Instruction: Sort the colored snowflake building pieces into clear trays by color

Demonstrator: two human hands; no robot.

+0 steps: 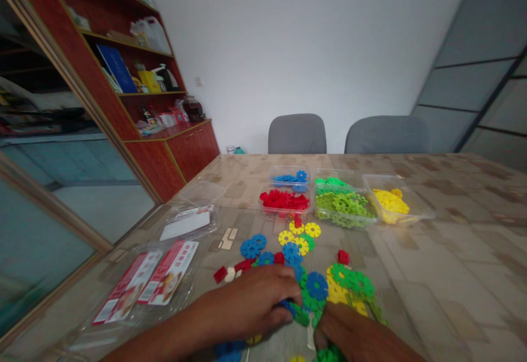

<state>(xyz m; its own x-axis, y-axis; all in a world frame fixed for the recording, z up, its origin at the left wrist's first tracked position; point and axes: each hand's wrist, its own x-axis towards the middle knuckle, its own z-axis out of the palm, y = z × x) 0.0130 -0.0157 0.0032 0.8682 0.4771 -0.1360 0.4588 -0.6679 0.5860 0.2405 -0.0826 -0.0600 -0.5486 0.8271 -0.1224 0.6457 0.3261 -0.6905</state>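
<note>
Loose notched plastic discs in several colours lie scattered over the near middle of the table point(436, 274). Reaching in from the left, my left hand point(263, 299) is curled over the pile. A blue notched disc point(288, 308) shows between its thumb and fingers, beside a green disc point(301, 315). My right hand point(354, 333) is low at the right of the pile, fingers bent downward. Green discs point(328, 354) show under it, but its fingertips are partly hidden. Between and beyond the hands lies another blue disc point(317, 285) on green ones.
Clear boxes stand across the table: blue discs point(290, 178), red pieces point(284, 200), light green pieces point(343, 204), yellow discs point(390, 201), with green discs point(331, 182) behind. Clear lids with paper labels point(168, 271) lie left. Two grey chairs point(297, 134) stand beyond the table.
</note>
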